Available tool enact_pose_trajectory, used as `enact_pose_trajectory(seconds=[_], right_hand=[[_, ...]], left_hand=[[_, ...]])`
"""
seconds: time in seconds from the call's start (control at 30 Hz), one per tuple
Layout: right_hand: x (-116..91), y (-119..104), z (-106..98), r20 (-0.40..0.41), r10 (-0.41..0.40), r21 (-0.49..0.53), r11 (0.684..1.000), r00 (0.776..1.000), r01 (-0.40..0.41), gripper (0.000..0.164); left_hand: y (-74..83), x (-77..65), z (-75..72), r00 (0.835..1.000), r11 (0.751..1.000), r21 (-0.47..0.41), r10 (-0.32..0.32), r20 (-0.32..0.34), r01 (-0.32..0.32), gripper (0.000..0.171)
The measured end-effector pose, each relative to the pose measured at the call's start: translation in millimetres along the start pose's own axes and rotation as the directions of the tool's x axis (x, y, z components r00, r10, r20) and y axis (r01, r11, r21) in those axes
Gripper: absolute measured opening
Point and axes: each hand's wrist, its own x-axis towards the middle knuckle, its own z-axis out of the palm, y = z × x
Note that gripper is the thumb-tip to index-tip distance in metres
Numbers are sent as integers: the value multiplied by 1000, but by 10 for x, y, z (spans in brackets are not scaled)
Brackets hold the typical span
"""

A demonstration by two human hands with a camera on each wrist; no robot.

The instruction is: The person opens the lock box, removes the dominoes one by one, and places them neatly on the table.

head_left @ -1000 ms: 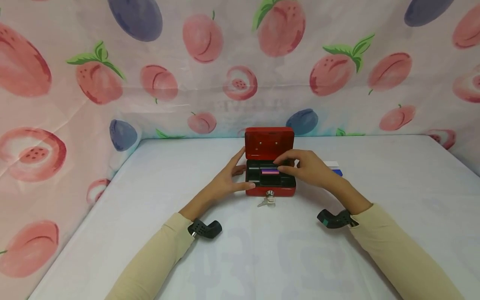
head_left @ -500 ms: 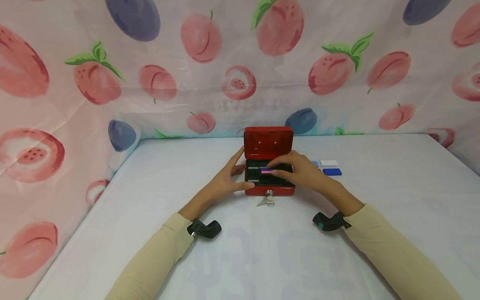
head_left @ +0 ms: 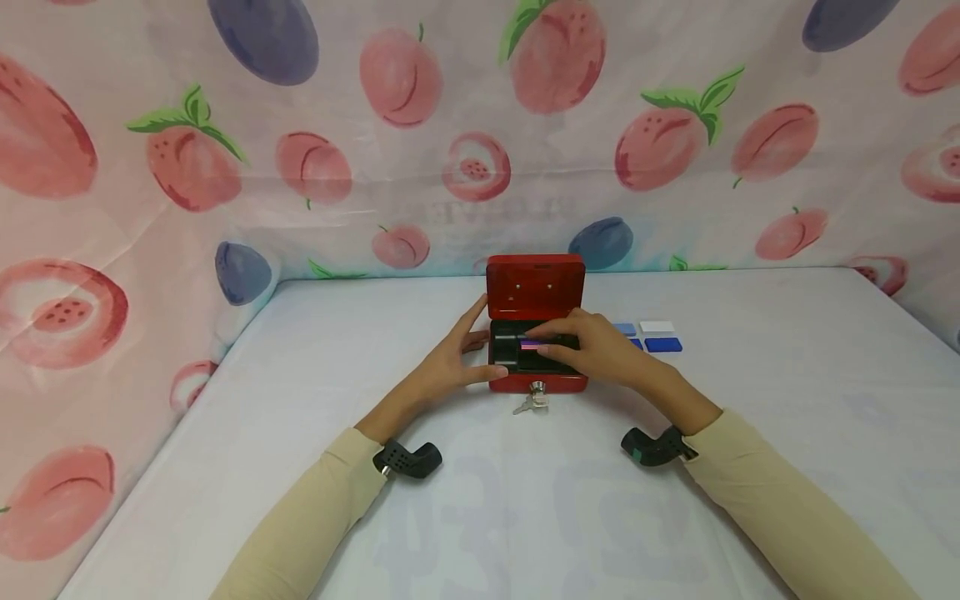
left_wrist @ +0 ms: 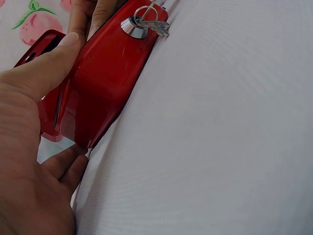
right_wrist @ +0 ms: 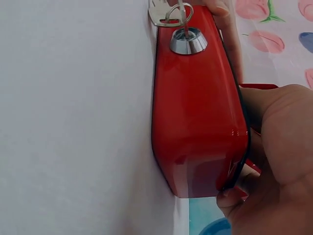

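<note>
A red cash box (head_left: 501,382) stands with its lid (head_left: 536,287) raised, a key in its front lock (left_wrist: 134,27). At its left end my left hand (head_left: 444,364) grips it, thumb over the front corner and fingers behind. Inside lies a black tray (head_left: 506,346) with a narrow pink and purple strip (head_left: 529,344) in its middle compartment. My right hand (head_left: 600,346) reaches over the tray from the right, index fingertip at the strip's far edge and thumb at its near edge. I cannot tell whether they pinch it. The hand covers the tray's right part.
Several small flat blocks lie on the white cloth right of the box, among them a white block (head_left: 657,327), a dark blue block (head_left: 663,344) and a light blue block (head_left: 624,329). A key ring (head_left: 533,402) hangs at the front. A fruit-patterned curtain (head_left: 420,167) stands behind.
My right hand has moved left over the tray, its fingertips sliding along the strip, uncovering more of the blocks at right. My left hand and the box stay in place.
</note>
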Motion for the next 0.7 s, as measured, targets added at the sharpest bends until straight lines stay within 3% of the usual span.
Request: enact_pose_trajectory(seconds=[0.7], right_hand=[[1,-38,7,-25,64,58,996,998,-62,29]], left_hand=[[1,-3,7,999,999,11,-31,-5,31,99]])
